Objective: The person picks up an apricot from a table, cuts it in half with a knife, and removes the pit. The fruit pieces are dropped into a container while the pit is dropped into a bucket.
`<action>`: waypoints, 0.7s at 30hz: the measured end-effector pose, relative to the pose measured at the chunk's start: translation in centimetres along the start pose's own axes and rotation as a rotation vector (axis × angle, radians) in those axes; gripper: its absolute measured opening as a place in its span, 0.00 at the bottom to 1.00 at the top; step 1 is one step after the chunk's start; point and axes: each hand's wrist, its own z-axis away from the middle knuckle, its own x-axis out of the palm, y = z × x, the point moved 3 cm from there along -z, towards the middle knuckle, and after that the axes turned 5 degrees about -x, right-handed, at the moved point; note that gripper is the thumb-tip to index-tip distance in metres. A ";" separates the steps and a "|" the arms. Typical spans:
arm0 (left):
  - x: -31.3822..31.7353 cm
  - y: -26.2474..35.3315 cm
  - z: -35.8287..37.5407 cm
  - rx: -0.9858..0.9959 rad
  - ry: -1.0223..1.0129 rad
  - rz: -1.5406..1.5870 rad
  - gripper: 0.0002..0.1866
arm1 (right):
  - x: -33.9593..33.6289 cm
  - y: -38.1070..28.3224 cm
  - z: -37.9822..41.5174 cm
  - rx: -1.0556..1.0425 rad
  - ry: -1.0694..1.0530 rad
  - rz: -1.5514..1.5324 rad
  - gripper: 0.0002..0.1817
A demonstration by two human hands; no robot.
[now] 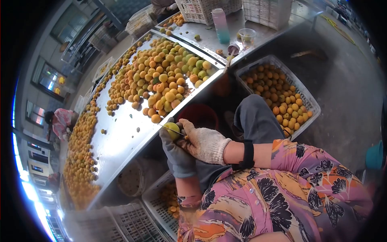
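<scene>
My left hand [175, 153], in a grey glove, is closed round a yellow-green apricot [172, 131] just off the edge of the metal table [127, 147]. My right hand [203, 143], in a soiled white knit glove, is closed on a small knife. The knife's thin blade [164, 126] lies across the apricot, and its handle is mostly hidden in my fingers. Both hands meet at the fruit. A large heap of apricots [151, 76] covers the table beyond them, with a single orange one [156, 118] close to the near edge.
A white crate of apricots [315, 101] stands right of my knee; another crate [151, 193] sits below my left arm. A red bucket [209, 115] is under the table. A bottle [220, 26] and plastic cup [247, 37] stand at the far end. Another person [62, 121] is at far left.
</scene>
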 end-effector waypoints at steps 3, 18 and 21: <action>-0.6 1.3 -0.3 0.071 -0.027 -0.418 0.28 | -0.5 0.3 -0.1 0.007 -0.005 0.009 0.33; -0.7 1.4 -1.1 0.072 0.066 -0.525 0.33 | -0.8 0.0 0.4 -0.002 0.005 0.033 0.34; -0.9 1.0 -1.4 0.176 0.076 -0.539 0.33 | -1.4 -0.8 0.7 0.010 -0.014 0.053 0.27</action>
